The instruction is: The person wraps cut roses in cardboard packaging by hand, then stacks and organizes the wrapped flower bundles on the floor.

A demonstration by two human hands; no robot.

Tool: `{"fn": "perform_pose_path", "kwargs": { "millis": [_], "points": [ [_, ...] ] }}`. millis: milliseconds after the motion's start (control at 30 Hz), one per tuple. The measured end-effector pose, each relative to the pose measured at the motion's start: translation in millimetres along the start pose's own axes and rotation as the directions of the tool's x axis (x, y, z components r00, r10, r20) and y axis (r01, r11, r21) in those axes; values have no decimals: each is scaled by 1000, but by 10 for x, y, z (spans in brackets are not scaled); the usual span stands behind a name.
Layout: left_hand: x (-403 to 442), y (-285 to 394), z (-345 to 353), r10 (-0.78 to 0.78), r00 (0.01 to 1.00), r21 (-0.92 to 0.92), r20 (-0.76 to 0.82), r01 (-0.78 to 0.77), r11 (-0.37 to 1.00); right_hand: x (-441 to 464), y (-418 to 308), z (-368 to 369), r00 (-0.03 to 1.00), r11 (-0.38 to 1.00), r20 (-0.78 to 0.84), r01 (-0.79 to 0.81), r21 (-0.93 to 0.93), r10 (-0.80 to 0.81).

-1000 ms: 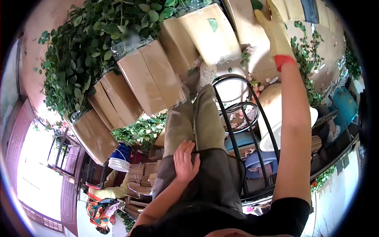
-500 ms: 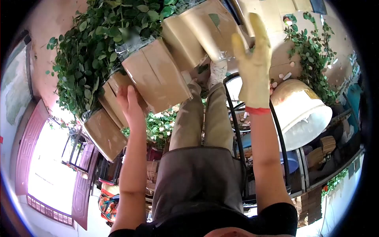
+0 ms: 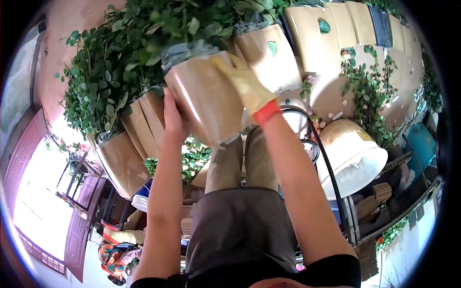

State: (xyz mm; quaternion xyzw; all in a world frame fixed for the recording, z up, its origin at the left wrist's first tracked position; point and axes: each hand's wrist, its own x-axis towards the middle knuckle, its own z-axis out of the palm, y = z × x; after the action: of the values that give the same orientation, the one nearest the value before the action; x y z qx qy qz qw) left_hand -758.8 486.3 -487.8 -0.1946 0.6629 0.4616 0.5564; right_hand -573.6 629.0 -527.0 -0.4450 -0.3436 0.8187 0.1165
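A cardboard-wrapped bunch of leafy stems is between my two hands, with clear plastic showing at its top edge and green leaves above it. My bare left hand presses against its left side. My right hand, in a yellow glove with a red cuff, is on its upper right side, slightly blurred, its fingers bent over the cardboard. To the left stand other wrapped bunches, close to my left hand. Another wrapped bunch is just beyond my right hand.
More cardboard wraps line up at the back right. Loose leafy stems and petals lie on the floor. A large white tub lies tipped at the right, near a black curved frame. An open doorway is at the left.
My right hand has come down from the upper right, where it was raised and open, onto the wrapped bunch. My left hand has shifted right against its side, and the view has moved.
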Motion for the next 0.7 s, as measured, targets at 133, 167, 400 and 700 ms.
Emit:
{"fn": "perform_pose_path", "kwargs": {
  "millis": [133,167,400,700],
  "points": [
    [-664,406,334,414,905,494,101,-407,768,-115,-277,-366,991,979,96,-106,173,90],
    [-882,530,483,470,874,546,123,-455,704,-161,-352,-401,992,982,82,-111,154,99],
    [-1930,966,535,682,561,562,470,-786,259,-701,-758,513,974,981,199,-136,138,107],
    [-2605,746,107,652,490,375,579,-870,321,-1102,-1196,1478,834,969,548,-182,170,60]
  ]
}}
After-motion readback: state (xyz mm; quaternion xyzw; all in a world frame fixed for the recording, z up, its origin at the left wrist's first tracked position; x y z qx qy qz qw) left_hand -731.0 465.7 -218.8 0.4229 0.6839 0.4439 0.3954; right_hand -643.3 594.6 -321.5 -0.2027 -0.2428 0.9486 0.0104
